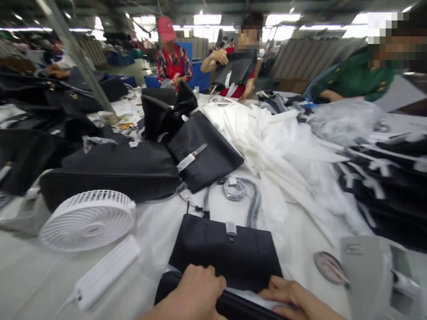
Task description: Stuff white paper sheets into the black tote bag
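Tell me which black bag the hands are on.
The flat black bag at the near edge, under the left hand and right hand; the other bags lie farther back.

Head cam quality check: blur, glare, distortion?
Head view: strong wide-angle bending at the edges; ceiling lights blown out; right side smeared, the white fabric pile and grey machine soft. Centre sharper: black bag and white fan readable. Left hand and right hand slightly blurred at the bottom edge.

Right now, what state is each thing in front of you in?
Black handbag: lying flat, handles stretched away, both hands at its near edge.
Left hand: curled on the bag's edge.
Right hand: fingers flat on white paper.
White fan: tilted face up; spinning cannot tell.
White dust bags: heaped loosely.
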The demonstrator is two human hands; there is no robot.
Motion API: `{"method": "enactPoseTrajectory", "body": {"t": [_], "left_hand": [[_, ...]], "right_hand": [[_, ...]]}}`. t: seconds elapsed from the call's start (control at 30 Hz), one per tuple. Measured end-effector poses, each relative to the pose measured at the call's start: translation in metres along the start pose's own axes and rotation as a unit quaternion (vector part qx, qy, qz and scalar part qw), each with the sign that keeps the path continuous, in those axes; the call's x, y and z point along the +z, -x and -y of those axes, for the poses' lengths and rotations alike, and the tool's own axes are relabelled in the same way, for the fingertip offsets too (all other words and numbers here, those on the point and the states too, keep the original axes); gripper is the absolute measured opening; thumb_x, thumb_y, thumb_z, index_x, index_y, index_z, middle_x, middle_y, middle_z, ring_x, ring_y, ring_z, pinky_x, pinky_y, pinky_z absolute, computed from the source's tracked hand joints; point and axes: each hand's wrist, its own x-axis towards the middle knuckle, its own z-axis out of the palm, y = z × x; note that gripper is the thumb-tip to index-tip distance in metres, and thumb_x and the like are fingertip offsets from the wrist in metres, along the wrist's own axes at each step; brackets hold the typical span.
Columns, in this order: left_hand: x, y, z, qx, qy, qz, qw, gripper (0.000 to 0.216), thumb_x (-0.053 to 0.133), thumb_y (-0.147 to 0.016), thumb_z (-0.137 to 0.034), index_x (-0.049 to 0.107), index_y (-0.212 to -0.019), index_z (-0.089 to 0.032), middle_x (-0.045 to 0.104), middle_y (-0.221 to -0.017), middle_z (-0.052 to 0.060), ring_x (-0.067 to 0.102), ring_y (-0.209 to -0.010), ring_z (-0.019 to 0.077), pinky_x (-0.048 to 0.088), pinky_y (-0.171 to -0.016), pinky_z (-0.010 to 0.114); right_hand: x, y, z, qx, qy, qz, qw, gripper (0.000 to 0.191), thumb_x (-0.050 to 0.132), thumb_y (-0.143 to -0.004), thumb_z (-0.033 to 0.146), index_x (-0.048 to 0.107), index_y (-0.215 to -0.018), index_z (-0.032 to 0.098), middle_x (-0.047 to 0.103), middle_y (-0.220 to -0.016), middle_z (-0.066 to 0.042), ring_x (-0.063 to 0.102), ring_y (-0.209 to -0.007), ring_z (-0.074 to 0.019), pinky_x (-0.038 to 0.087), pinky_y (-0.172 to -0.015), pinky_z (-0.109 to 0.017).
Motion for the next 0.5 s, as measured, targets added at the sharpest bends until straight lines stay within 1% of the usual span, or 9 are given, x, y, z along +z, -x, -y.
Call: {"method": "enactPoseTrajectory", "body": {"t": [0.03,0.1,0.17,0.27,0.33,0.43,0.47,0.5], "left_hand": [[0.005,-0.001,0.001,0.004,0.001,-0.005,1.0,0.081,0.053,-0.058,-0.089,0.07,-0.092,-0.017,0.07,-0.089,0.013,0.067,-0.081,0.036,0.054,-0.075,0.05],[0.015,-0.005,0.005,0.013,0.002,-0.018,1.0,0.079,0.056,-0.055,-0.088,0.071,-0.087,-0.017,0.07,-0.085,0.013,0.068,-0.078,0.0367,0.055,-0.074,0.049],[0.02,-0.01,0.009,0.012,0.008,-0.033,0.999,0.077,0.06,-0.053,-0.087,0.072,-0.084,-0.018,0.071,-0.082,0.012,0.068,-0.077,0.0377,0.055,-0.072,0.049],[0.022,-0.016,0.013,-0.002,0.015,-0.04,0.999,0.076,0.06,-0.052,-0.087,0.073,-0.081,-0.018,0.072,-0.08,0.012,0.068,-0.079,0.0395,0.055,-0.074,0.051],[0.019,-0.018,0.013,-0.012,0.011,-0.034,0.999,0.078,0.058,-0.052,-0.089,0.073,-0.081,-0.018,0.073,-0.08,0.013,0.068,-0.08,0.0402,0.054,-0.075,0.051],[0.013,-0.017,0.011,-0.016,0.0,-0.035,0.999,0.084,0.053,-0.052,-0.091,0.074,-0.081,-0.015,0.072,-0.079,0.016,0.068,-0.08,0.0406,0.054,-0.074,0.051],[0.011,-0.016,0.01,-0.013,-0.007,-0.037,0.999,0.087,0.051,-0.052,-0.092,0.074,-0.081,-0.014,0.072,-0.079,0.017,0.068,-0.079,0.0404,0.054,-0.074,0.05],[0.01,-0.015,0.009,-0.01,-0.015,-0.037,0.999,0.089,0.049,-0.052,-0.093,0.074,-0.081,-0.013,0.072,-0.078,0.018,0.068,-0.078,0.0399,0.054,-0.073,0.049]], "right_hand": [[-0.001,0.002,0.002,-0.004,-0.001,-0.006,1.0,0.04,0.04,-0.094,0.054,0.07,-0.099,0.028,0.058,-0.088,-0.003,0.058,-0.083,-0.0196,0.045,-0.076,-0.03],[-0.001,0.008,-0.002,-0.005,0.009,-0.036,0.999,0.044,0.034,-0.097,0.052,0.068,-0.098,0.025,0.059,-0.088,-0.004,0.057,-0.082,-0.0188,0.045,-0.077,-0.03],[0.001,0.017,-0.012,0.015,0.05,-0.084,0.995,0.048,0.028,-0.098,0.05,0.067,-0.09,0.022,0.061,-0.086,-0.005,0.058,-0.081,-0.0191,0.045,-0.079,-0.032],[0.008,0.036,-0.031,0.057,0.115,-0.151,0.98,0.049,0.027,-0.098,0.049,0.063,-0.081,0.021,0.064,-0.08,-0.006,0.059,-0.08,-0.0214,0.047,-0.082,-0.037],[0.018,0.05,-0.046,0.079,0.122,-0.185,0.972,0.047,0.029,-0.097,0.05,0.065,-0.086,0.022,0.068,-0.083,-0.007,0.062,-0.084,-0.0236,0.049,-0.085,-0.04],[0.04,0.069,-0.077,0.096,0.105,-0.249,0.958,0.049,0.033,-0.092,0.057,0.068,-0.105,0.025,0.072,-0.103,-0.008,0.066,-0.097,-0.027,0.052,-0.09,-0.043],[0.046,0.072,-0.089,0.096,0.102,-0.28,0.95,0.051,0.034,-0.09,0.06,0.07,-0.107,0.027,0.072,-0.105,-0.007,0.067,-0.097,-0.0275,0.054,-0.09,-0.043],[0.05,0.071,-0.1,0.085,0.102,-0.29,0.948,0.051,0.037,-0.087,0.064,0.071,-0.105,0.03,0.073,-0.103,-0.005,0.069,-0.094,-0.0276,0.056,-0.086,-0.041]]}}
